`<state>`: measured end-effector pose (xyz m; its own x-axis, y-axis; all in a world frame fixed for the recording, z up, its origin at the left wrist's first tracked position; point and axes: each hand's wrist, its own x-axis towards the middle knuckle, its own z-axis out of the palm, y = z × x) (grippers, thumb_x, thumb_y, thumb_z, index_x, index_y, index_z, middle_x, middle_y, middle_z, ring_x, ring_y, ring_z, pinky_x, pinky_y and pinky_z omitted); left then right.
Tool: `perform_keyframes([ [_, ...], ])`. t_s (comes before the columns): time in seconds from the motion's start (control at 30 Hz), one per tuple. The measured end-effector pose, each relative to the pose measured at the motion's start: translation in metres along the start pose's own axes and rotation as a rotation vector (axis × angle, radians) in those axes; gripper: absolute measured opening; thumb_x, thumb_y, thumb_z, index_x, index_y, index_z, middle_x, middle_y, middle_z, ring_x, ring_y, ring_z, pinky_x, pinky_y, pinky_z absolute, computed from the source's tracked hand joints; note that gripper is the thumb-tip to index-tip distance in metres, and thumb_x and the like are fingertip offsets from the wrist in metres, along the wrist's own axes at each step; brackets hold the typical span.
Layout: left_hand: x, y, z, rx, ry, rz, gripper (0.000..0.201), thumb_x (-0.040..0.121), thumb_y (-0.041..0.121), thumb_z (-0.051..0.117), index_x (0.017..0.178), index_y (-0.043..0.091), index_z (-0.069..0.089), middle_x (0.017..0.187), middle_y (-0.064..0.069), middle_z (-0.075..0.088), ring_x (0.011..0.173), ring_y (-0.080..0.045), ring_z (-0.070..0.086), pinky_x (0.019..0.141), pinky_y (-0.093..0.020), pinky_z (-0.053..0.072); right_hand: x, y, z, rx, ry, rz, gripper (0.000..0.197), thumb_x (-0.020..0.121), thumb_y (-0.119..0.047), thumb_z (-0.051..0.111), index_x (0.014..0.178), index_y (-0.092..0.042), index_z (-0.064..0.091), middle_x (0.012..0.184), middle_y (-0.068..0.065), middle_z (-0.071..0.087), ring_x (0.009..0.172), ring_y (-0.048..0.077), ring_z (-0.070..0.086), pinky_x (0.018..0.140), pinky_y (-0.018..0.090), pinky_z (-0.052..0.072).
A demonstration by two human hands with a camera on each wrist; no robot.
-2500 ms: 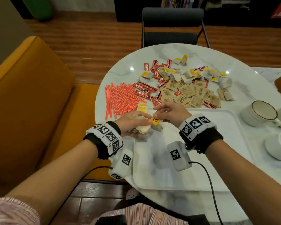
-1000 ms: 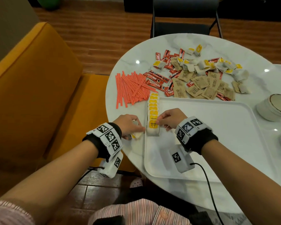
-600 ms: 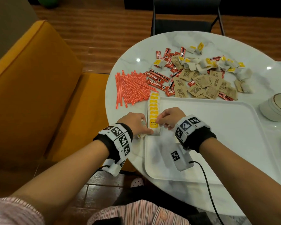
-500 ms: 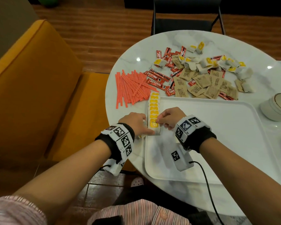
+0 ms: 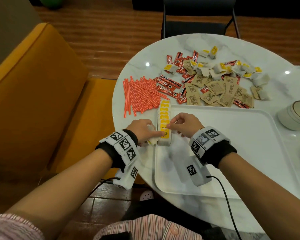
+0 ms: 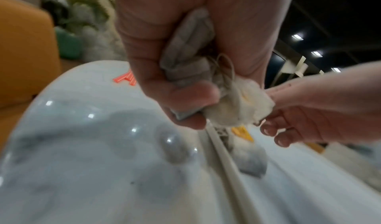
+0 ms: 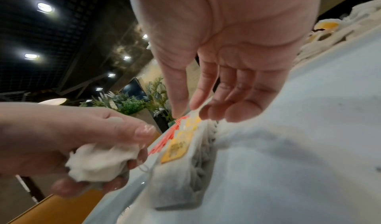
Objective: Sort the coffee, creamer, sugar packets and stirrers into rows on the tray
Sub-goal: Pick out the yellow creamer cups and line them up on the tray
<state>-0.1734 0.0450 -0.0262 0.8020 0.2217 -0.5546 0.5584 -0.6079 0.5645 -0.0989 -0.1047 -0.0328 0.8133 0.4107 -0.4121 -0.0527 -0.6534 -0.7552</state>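
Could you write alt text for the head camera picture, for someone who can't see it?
Two hands tidy a row of yellow-tagged sachets at the left edge of a white tray; the left hand holds more. Beyond lie orange stirrers and mixed packets.

left hand [image 5: 143, 129] fingers curled closed, index extended, right hand [image 5: 185, 124] fingers loosely straight

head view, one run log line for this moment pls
left hand: grips spare white yellow-tagged sachets | right hand: fingertips on overlapping sachet row | white plastic tray: one row along left edge
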Motion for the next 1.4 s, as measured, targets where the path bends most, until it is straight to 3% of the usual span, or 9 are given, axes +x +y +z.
perform_keyframes([
  [0.17, -0.001, 0.007, -0.011, -0.382, -0.037, -0.052, 0.028, 0.089, 0.048, 0.053, 0.082, 0.021, 0.052, 0.046, 0.005, 0.053, 0.037, -0.006, 0.048, 0.044, -0.02, 0.047, -0.019, -0.018, -0.002, 0.149, -0.268, -0.043, 0.014, 0.08, -0.015, 0.07, 0.083, -0.018, 0.057, 0.072, 0.003, 0.059, 0.059, 0.012, 0.054, 0.052, 0.02, 0.05],
  [0.23, -0.004, 0.013, -0.011, -0.49, -0.045, -0.064, 0.025, 0.09, 0.047, 0.052, 0.079, 0.025, 0.049, 0.054, 0.004, 0.054, 0.035, -0.003, 0.048, 0.043, -0.02, 0.048, -0.024, -0.022, 0.001, 0.201, -0.332, -0.005, 0.021, 0.079, -0.014, 0.071, 0.092, -0.015, 0.054, 0.074, 0.004, 0.06, 0.059, 0.013, 0.055, 0.051, 0.02, 0.051],
  [0.43, -0.008, 0.023, -0.009, -0.68, -0.105, -0.117, 0.026, 0.094, 0.05, 0.042, 0.098, 0.028, 0.055, 0.075, 0.001, 0.059, 0.042, -0.006, 0.055, 0.041, -0.017, 0.046, -0.024, -0.024, 0.001, 0.195, -0.219, -0.162, 0.048, 0.07, 0.0, 0.075, 0.089, -0.032, 0.045, 0.087, 0.005, 0.053, 0.065, 0.021, 0.055, 0.056, 0.026, 0.045],
  [0.67, -0.012, 0.02, -0.004, -0.692, -0.237, -0.165, 0.055, 0.089, 0.064, 0.036, 0.1, 0.014, 0.056, 0.083, -0.014, 0.06, 0.063, -0.02, 0.054, 0.039, -0.016, 0.041, -0.027, -0.018, -0.003, 0.099, -0.061, -0.294, 0.008, 0.082, -0.008, 0.066, 0.088, -0.014, 0.065, 0.069, -0.004, 0.056, 0.051, -0.001, 0.052, 0.051, 0.011, 0.041],
  [0.77, -0.016, 0.017, -0.003, -0.674, -0.299, -0.15, 0.064, 0.085, 0.071, 0.032, 0.088, 0.013, 0.059, 0.071, -0.01, 0.062, 0.05, -0.013, 0.054, 0.036, -0.014, 0.038, -0.028, -0.017, -0.007, 0.099, -0.013, -0.298, 0.012, 0.084, -0.011, 0.065, 0.093, -0.004, 0.067, 0.07, -0.002, 0.057, 0.058, 0.008, 0.053, 0.053, 0.012, 0.042],
  [0.87, -0.022, 0.013, -0.003, -0.686, -0.328, -0.132, 0.068, 0.084, 0.073, 0.029, 0.089, 0.013, 0.06, 0.056, -0.003, 0.062, 0.038, -0.009, 0.052, 0.034, -0.013, 0.036, -0.029, -0.019, -0.012, 0.12, -0.001, -0.278, 0.005, 0.086, -0.014, 0.063, 0.089, -0.01, 0.064, 0.071, -0.004, 0.057, 0.063, 0.011, 0.052, 0.056, 0.02, 0.045],
  [1.03, -0.022, -0.002, -0.012, -0.63, -0.182, -0.167, 0.065, 0.081, 0.073, 0.037, 0.093, 0.013, 0.057, 0.06, -0.01, 0.057, 0.032, -0.011, 0.043, 0.036, -0.015, 0.037, -0.032, -0.023, -0.019, 0.076, -0.071, -0.215, 0.004, 0.088, -0.014, 0.059, 0.09, -0.011, 0.06, 0.07, -0.004, 0.056, 0.064, 0.008, 0.052, 0.053, 0.017, 0.045],
  [1.27, -0.027, -0.01, -0.022, -0.76, -0.137, -0.066, 0.024, 0.089, 0.038, 0.057, 0.099, 0.016, 0.056, 0.06, -0.01, 0.055, 0.034, -0.008, 0.046, 0.036, -0.015, 0.038, -0.036, -0.026, -0.018, 0.021, -0.178, -0.096, 0.009, 0.087, -0.01, 0.061, 0.095, -0.006, 0.06, 0.07, -0.001, 0.06, 0.063, 0.011, 0.053, 0.058, 0.022, 0.043],
  [1.4, -0.03, -0.01, -0.015, -0.591, -0.21, 0.045, 0.006, 0.089, 0.02, 0.06, 0.095, 0.021, 0.058, 0.054, -0.001, 0.057, 0.04, -0.009, 0.05, 0.037, -0.015, 0.039, -0.042, -0.027, -0.014, -0.051, -0.301, -0.053, 0.014, 0.084, -0.01, 0.064, 0.097, -0.004, 0.063, 0.069, 0.0, 0.061, 0.059, 0.009, 0.054, 0.055, 0.019, 0.045],
])
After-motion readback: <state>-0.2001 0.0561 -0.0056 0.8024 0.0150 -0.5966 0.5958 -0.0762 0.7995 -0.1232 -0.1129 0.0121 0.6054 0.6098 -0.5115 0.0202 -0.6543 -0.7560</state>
